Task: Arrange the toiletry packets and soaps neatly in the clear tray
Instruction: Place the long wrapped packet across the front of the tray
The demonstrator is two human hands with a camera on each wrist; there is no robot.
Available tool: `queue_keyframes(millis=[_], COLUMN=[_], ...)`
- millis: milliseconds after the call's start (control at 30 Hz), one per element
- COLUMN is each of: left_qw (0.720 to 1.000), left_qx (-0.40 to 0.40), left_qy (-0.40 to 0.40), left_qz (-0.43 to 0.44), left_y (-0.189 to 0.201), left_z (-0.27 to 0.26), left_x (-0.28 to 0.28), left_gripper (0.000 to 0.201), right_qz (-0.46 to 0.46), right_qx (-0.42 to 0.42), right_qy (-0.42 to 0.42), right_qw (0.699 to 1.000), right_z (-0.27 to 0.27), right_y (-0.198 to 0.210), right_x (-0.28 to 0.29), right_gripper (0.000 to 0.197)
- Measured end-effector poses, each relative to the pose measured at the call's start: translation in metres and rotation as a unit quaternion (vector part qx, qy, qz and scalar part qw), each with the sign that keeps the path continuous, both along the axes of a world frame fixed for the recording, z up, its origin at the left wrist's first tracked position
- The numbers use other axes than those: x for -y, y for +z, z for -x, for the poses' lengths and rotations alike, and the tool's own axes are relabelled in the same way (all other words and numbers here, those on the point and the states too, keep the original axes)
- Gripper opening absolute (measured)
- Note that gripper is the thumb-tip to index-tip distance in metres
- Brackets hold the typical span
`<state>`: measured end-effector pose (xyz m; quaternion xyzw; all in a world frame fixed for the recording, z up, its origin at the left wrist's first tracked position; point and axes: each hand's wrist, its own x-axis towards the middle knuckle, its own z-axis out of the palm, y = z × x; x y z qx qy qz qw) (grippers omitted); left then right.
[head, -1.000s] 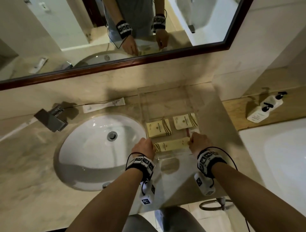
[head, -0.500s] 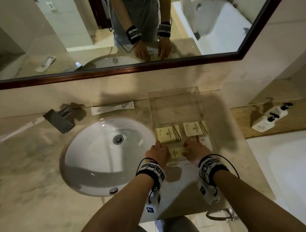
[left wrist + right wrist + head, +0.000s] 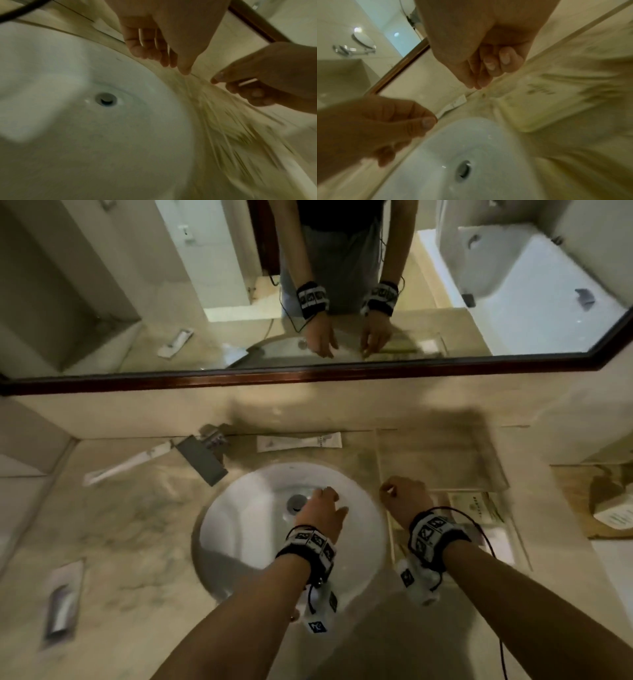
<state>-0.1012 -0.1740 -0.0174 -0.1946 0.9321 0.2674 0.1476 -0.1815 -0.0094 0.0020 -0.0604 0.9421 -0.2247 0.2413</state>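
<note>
The clear tray [image 3: 442, 460] stands on the marble counter right of the sink. A cream packet [image 3: 476, 506] lies in its near half, partly hidden by my right forearm; the right wrist view shows a cream packet [image 3: 539, 108] blurred. My right hand [image 3: 404, 498] hovers over the tray's left edge with fingers [image 3: 488, 67] curled in, holding nothing. My left hand [image 3: 322, 508] hangs over the sink basin, fingers [image 3: 150, 47] straight and loose, empty. Loose white packets lie behind the sink [image 3: 298, 441], left of the faucet [image 3: 126, 463] and at the near left [image 3: 63, 604].
The white sink [image 3: 246, 525] fills the counter's middle, with a grey faucet [image 3: 202, 457] behind it. A mirror with a dark wooden frame [image 3: 308, 373] runs along the wall. A small box [image 3: 613, 515] sits on a wooden ledge at the right.
Both hands have let go of the long cream packet in the tray and moved left; the left hand is now over the sink. The head view has swung left.
</note>
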Motion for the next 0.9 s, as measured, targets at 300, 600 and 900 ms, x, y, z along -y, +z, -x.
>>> queue_keyframes(millis=[300, 600, 900], left_qw=[0.958, 0.945, 0.917], left_qx=[0.011, 0.068, 0.051], left_qy=[0.284, 0.309, 0.378], left_qz=[-0.042, -0.081, -0.12], left_y=[-0.017, -0.04, -0.045], left_z=[0.045, 0.112, 0.101], left_x=[0.162, 0.171, 0.175], left_gripper=[0.044, 0.051, 0.04], right_qz=[0.095, 0.079, 0.139], right_qx=[0.084, 0.108, 0.088], right_qy=[-0.096, -0.143, -0.174], right_qw=[0.987, 0.981, 0.971], right_z=[0.088, 0.12, 0.111], right_y=[-0.038, -0.059, -0.066], right_x=[0.13, 0.155, 0.138], right_gripper=[0.047, 0.037, 0.024])
